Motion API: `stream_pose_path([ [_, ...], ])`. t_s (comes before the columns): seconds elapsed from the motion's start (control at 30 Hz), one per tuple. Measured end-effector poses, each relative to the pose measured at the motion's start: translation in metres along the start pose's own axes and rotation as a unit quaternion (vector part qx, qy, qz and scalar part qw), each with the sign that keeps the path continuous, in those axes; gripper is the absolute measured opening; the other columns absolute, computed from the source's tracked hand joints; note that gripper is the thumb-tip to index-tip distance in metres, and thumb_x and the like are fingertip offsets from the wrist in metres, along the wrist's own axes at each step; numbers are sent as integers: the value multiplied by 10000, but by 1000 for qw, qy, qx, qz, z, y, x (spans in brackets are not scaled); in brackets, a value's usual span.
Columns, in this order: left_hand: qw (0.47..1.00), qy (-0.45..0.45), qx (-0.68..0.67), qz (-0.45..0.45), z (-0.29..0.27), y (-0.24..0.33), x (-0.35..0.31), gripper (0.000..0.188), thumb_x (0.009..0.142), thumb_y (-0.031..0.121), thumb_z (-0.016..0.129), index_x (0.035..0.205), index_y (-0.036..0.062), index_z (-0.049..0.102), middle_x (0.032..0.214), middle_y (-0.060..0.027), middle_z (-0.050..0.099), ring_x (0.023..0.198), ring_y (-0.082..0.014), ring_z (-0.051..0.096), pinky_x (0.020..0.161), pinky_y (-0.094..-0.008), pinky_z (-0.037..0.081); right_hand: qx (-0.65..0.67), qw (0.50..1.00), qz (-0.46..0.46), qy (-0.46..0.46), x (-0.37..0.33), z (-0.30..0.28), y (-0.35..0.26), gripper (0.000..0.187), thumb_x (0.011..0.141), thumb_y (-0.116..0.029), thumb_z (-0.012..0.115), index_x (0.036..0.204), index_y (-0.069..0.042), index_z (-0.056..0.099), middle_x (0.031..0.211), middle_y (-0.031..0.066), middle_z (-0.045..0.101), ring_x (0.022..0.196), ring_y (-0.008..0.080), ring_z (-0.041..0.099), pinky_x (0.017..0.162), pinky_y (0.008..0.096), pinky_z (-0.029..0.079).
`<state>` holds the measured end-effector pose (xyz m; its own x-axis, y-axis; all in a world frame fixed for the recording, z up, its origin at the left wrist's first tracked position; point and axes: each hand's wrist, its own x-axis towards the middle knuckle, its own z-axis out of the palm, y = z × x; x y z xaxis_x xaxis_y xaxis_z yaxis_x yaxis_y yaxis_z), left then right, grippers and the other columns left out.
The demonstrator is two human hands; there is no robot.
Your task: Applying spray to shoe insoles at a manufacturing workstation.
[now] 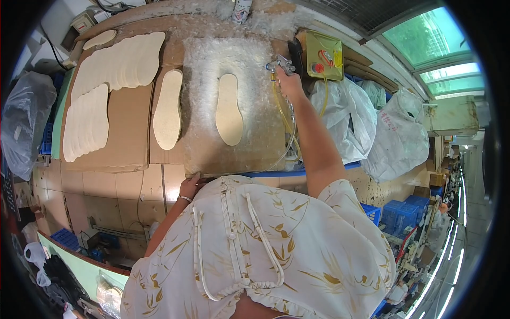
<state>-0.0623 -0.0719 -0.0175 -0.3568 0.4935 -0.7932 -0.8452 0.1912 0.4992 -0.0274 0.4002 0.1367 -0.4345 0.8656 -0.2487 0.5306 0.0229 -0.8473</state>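
My right hand (289, 85) is closed around a metal spray gun (282, 65), with a yellowish hose (277, 98) hanging from it. To its left, a single cream insole (229, 109) lies flat on a whitened, residue-coated patch of the cardboard sheet (212, 162). Another cream insole (170, 109) rests farther left, just beside that patch. Low at the cardboard's front edge, my left hand (189, 186) is closed on the edge, close to my body; some of its fingers are hidden.
Overlapping rows of insoles (119, 61) cover the left cardboard. A yellow metal can (324, 56) with a red cap stands at the back right, beside white plastic bags (345, 119). A spray can (241, 10) stands at the far edge. Blue crates (398, 214) sit lower right.
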Motion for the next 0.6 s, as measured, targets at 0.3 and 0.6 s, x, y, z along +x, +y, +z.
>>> stream_pose_path([
  [0.3, 1000, -8, 8, -2, -7, -5, 4, 428, 900, 273, 614, 1114, -92, 551, 1051, -203, 636, 873, -274, 651, 769, -344, 557, -10, 1000, 1, -4, -2, 0, -3, 504, 813, -475, 624, 727, 21, 649, 595, 92, 608, 452, 213, 562, 460, 352, 450],
  [0.6, 1000, -15, 0, 5, -3, -1, 1, 441, 908, 266, 600, 1126, -112, 540, 1069, -219, 631, 883, -286, 651, 784, -347, 558, -3, 1000, 6, -9, -4, 0, -5, 525, 807, -483, 628, 694, 30, 629, 583, 90, 594, 446, 207, 543, 451, 347, 430],
])
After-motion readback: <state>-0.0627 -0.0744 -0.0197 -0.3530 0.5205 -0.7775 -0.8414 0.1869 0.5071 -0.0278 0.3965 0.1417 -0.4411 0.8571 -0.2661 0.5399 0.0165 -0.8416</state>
